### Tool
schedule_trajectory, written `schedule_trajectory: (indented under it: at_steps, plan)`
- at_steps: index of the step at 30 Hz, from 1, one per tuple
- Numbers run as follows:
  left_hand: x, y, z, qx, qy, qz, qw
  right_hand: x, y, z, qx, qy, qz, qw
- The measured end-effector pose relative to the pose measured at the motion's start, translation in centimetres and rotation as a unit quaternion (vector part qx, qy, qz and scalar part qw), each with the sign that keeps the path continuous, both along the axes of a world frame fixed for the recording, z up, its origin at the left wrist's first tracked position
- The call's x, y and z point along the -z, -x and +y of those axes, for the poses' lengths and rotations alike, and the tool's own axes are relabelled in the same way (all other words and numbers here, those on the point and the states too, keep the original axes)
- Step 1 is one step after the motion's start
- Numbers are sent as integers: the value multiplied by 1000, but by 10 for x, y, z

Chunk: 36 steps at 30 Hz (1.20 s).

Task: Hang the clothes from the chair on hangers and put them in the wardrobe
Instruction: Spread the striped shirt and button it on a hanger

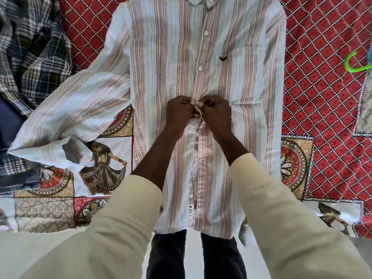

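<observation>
The striped shirt (167,63) lies flat on the patterned bedsheet (322,97), front up; my left hand (178,114) and right hand (216,113) meet at its placket, each pinching the fabric edge; a green hanger (354,66) lies at the right; plaid clothes (30,47) are heaped at the left.

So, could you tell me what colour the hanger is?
Bright green hanger, head view, right edge.
</observation>
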<state>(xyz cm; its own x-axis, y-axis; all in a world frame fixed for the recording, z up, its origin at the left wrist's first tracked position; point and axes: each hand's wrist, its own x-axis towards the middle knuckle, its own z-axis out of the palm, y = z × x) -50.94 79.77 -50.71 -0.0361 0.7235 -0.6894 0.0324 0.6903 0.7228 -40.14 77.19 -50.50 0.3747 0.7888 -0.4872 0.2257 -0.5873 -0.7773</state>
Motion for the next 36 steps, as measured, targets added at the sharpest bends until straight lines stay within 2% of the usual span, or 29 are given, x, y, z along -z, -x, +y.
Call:
schedule_trajectory:
  at_steps: [5, 9, 15, 17, 20, 21, 23, 24, 26, 28, 31, 34, 36]
  plan:
    - [4, 2, 2, -34, -3, -46, 998, -6, -1, 1, 24, 19, 53, 998]
    - [7, 0, -4, -49, -28, -56, 997, -14, -5, 1, 47, 35, 143, 988]
    - [12, 9, -7, -33, -24, -139, 989, -22, -7, 14, 91, 66, 160, 981]
    - [9, 10, -6, -28, -28, -133, 990, -22, -6, 13, 83, 63, 149, 983]
    - [2, 8, -9, -50, -55, -58, 996, -18, -9, 2, 111, 35, 167, 979]
    - [1, 8, -12, -60, -70, -21, 995, -17, -11, -3, 121, 16, 141, 982]
    - [-3, 13, -22, -66, -98, 57, 991, -19, -13, -21, 103, -23, -12, 994]
    - [-5, 16, -30, -62, -104, 68, 990, -22, -11, -33, 87, -31, -85, 992]
    - [-10, 19, -51, -54, -91, 28, 994, -22, -1, -62, 34, -33, -162, 986]
    - [-10, 19, -74, -55, -71, -9, 996, -18, 14, -85, -51, -23, -198, 979]
    - [1, 17, -107, -58, -77, 28, 995, -5, 23, -95, -116, -21, -244, 963]
    - [5, 15, -124, -62, -83, 85, 991, -2, 20, -98, -132, -44, -219, 966]
    - [1, 11, -124, -50, -89, 96, 990, -2, 15, -101, -101, -36, -173, 979]
